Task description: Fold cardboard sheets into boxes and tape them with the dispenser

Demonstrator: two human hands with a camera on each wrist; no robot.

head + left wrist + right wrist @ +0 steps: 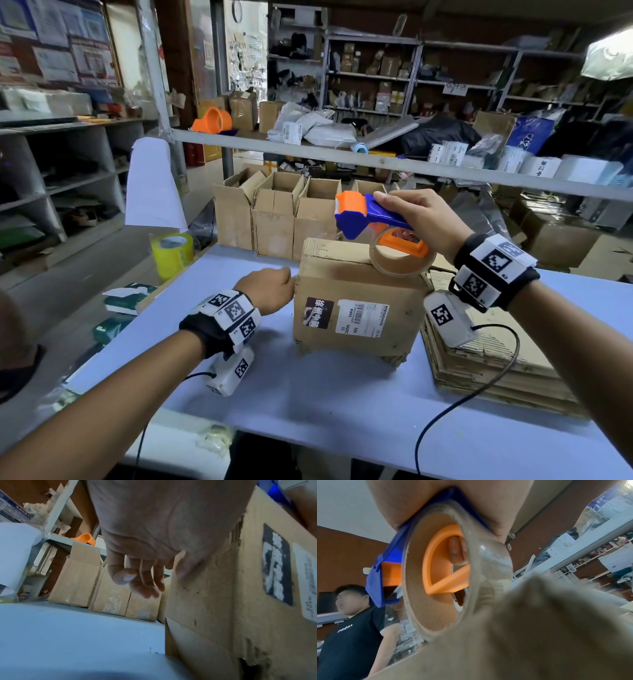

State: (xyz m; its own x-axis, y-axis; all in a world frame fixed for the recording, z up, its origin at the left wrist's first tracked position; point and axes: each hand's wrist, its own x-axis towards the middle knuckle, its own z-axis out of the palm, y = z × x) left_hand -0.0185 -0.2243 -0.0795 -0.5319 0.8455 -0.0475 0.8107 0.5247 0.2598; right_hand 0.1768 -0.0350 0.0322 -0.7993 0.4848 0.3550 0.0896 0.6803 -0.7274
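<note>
One box (356,301) btwn hands, left hand (267,289) beside, right hand (421,219) gripping dispenser (373,222) above

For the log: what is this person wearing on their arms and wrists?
Both forearms are bare, no sleeves or gloves. The left wrist and right wrist each carry a black band covered with white blocks printed with black square fiducial markers. Under each band hangs a white camera housing with its own marker, trailing a thin black cable.
</note>
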